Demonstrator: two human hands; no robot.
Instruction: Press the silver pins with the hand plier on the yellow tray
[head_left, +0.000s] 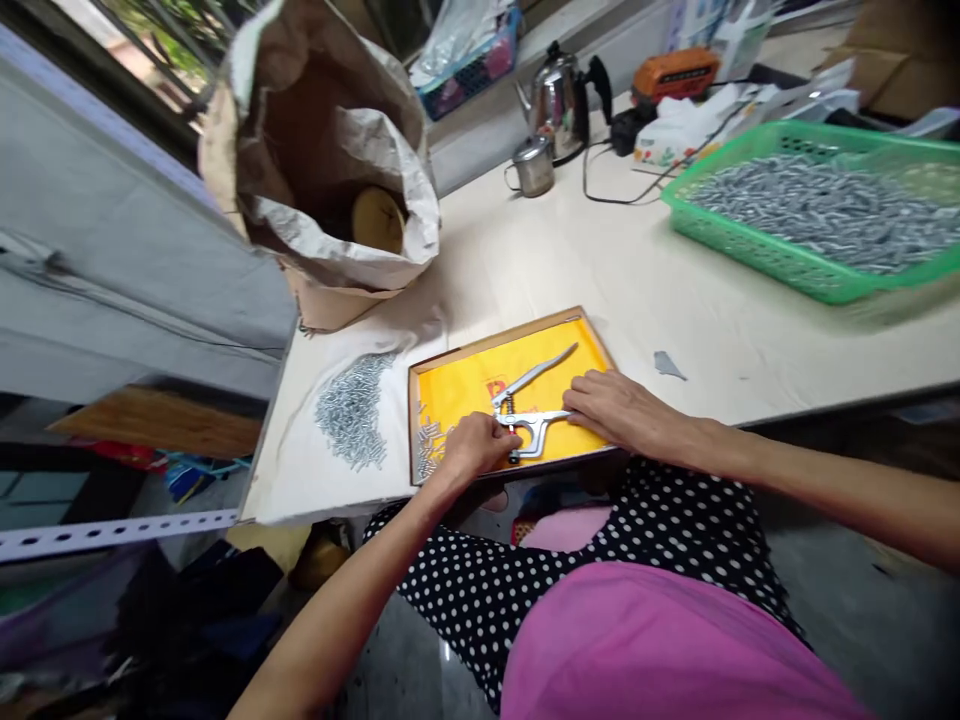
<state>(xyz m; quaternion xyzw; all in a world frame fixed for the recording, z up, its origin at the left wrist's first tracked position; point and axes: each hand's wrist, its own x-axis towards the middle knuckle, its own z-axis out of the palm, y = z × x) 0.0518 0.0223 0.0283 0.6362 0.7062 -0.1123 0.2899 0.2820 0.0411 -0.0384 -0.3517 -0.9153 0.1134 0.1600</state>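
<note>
Silver snap-fastener pliers (pixel 536 433) lie over a shallow tray (pixel 512 335) lined with yellow, their long upper handle raised apart from the lower one. My right hand (pixel 622 408) is closed at the end of the lower handle. At the jaw, my left hand (pixel 476 445) has its fingers pinched together; whatever is between them is too small and hidden to name. Small metal pins (pixel 429 445) are scattered in the tray's left end, beside my left wrist. A larger heap of similar small metal pieces (pixel 356 410) lies on the table left of the tray.
A big open paper sack (pixel 330 270) stands at the back left. A green basket (pixel 757 262) full of grey metal pieces sits at the right. Farther back are a metal mug (pixel 534 168), a kettle (pixel 559 100) and an orange battery pack (pixel 675 73). A grey scrap (pixel 667 365) lies right of the tray.
</note>
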